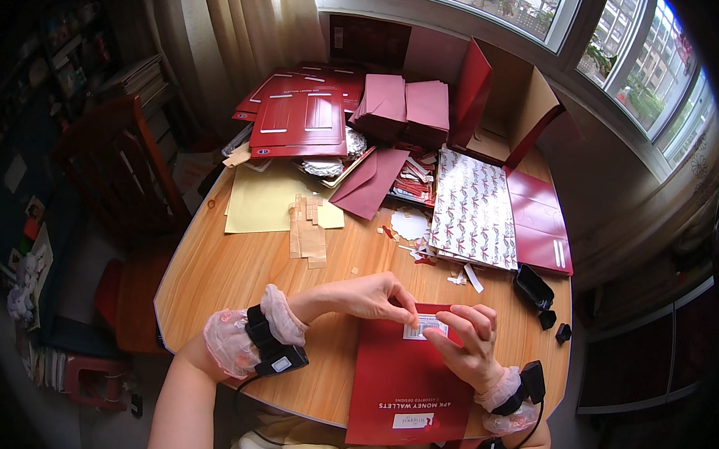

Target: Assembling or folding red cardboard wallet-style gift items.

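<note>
A flat red cardboard sheet [412,382] lies in front of me, its printed side up and its near end over the table edge. Near its far edge is a white barcode label [425,327]. My left hand [376,297] pinches thumb and forefinger together at that label's left edge; what lies between the fingertips is too small to make out. My right hand [471,344] is over the sheet's right side, fingers bent and apart, a fingertip close to the label. Both wrists wear pale cuffs with black strapped devices.
Brown paper strips [306,230] lie on yellow sheets [255,195]. Behind are red folders [300,120], pink envelopes [380,99], and an open red box [495,110]. A patterned white sheet [474,206], paper scraps [408,223] and a black case [533,287] are to the right.
</note>
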A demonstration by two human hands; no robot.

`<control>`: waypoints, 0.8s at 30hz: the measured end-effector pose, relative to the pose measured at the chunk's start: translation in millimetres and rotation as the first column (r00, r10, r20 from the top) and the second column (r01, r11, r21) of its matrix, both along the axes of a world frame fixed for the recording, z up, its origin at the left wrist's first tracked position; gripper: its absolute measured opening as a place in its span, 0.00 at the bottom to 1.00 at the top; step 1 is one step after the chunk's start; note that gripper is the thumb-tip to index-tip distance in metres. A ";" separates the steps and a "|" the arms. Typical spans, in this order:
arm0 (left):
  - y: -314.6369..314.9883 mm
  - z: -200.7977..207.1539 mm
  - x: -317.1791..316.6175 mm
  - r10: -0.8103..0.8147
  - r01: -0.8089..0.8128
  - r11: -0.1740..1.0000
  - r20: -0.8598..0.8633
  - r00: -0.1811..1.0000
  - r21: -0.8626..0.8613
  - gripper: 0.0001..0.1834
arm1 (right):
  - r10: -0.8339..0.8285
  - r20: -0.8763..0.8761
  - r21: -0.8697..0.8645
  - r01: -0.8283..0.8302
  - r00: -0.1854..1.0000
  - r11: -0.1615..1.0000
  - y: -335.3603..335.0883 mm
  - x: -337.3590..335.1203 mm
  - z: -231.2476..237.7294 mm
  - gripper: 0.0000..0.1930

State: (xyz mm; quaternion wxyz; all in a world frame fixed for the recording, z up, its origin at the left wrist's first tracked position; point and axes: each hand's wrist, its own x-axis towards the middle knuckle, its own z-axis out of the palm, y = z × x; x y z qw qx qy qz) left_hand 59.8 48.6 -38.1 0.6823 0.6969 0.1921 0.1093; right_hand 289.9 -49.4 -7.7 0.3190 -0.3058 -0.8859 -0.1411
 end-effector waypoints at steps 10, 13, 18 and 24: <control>-1.7 3.8 1.4 0.021 -0.021 1.000 -0.048 0.999 -0.001 0.13 | 0.007 -0.001 -0.012 -0.007 1.000 1.000 -0.3 -1.1 -0.4 0.15; -1.3 2.1 1.7 0.022 -0.024 0.999 -0.041 0.999 -0.028 0.12 | 0.014 0.005 -0.023 -0.014 1.000 1.000 -0.1 -1.4 -0.5 0.15; -0.6 -7.7 2.9 0.033 -0.034 0.999 0.045 0.998 0.026 0.15 | 0.013 0.026 -0.023 -0.012 1.000 1.000 0.0 -2.1 -2.4 0.15; -2.4 -2.9 2.6 0.025 -0.026 0.999 0.019 1.000 0.026 0.15 | 0.011 0.054 0.000 -0.011 0.999 1.000 -0.5 -2.1 -2.1 0.15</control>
